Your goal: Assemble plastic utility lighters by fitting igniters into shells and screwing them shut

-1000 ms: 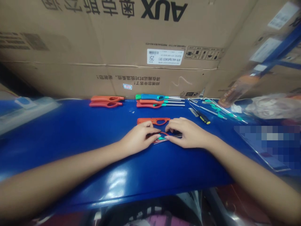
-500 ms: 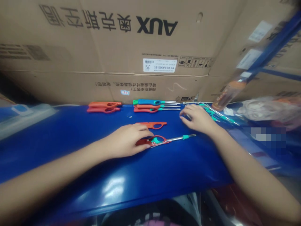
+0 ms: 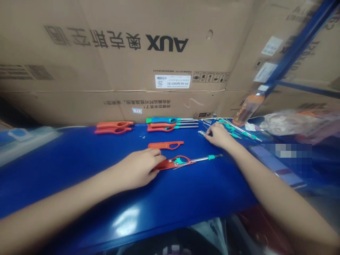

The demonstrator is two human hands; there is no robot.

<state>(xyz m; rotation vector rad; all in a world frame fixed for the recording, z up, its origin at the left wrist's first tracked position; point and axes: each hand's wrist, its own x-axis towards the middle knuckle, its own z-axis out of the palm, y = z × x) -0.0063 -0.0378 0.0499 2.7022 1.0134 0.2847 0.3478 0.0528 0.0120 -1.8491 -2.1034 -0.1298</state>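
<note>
My left hand is closed around the rear end of a red-orange gas lighter casing, which lies on the blue table. Inside the casing sit a green trigger and a thin white wire, and a metal tube with a green collar sticks out to the right. Just beyond it lies a separate orange casing half. My right hand pinches a small silvery metal part near the back of the table, beside loose metal rods with green pieces.
Several lighters with metal tubes are stacked at the back, with orange-red casings to their left. An orange bottle leans by a plastic bag at right. A phone-like slab lies near my right forearm. Cardboard walls the back.
My right hand has picked up the small metal part and holds it out at its fingertips. My left hand has shifted back slightly along the casing. The view has tilted a little.
</note>
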